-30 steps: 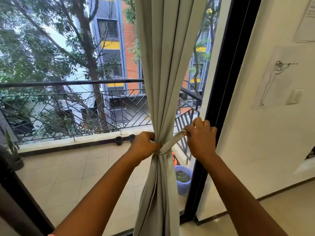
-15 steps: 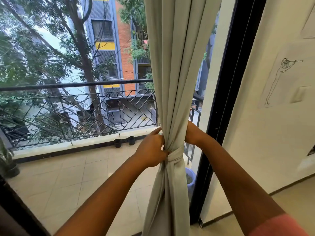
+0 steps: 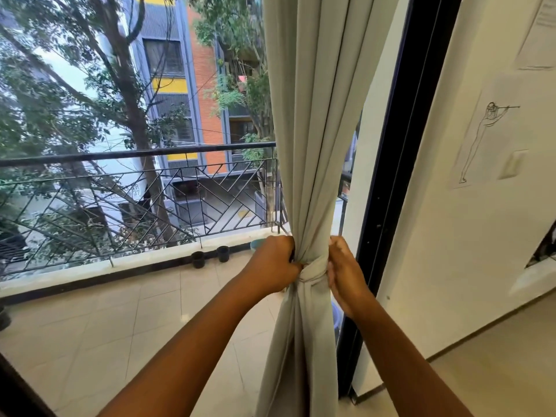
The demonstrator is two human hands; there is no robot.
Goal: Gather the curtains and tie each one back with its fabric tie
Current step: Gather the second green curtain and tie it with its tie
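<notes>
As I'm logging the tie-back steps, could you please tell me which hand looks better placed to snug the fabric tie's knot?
Probably the right hand: it grips the grey fabric tie beside its knot. The left hand clutches the gathered grey curtain.

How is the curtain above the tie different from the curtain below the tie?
Above the fabric tie, the curtain hangs wide, in broad, smooth folds; below the tie it is narrower, in tight creases. The part above runs straight up out of the picture; the part below leans a little to the left. Both are the same pale grey-green cloth. The left hand and right hand grip the bunch at the tie.
</notes>
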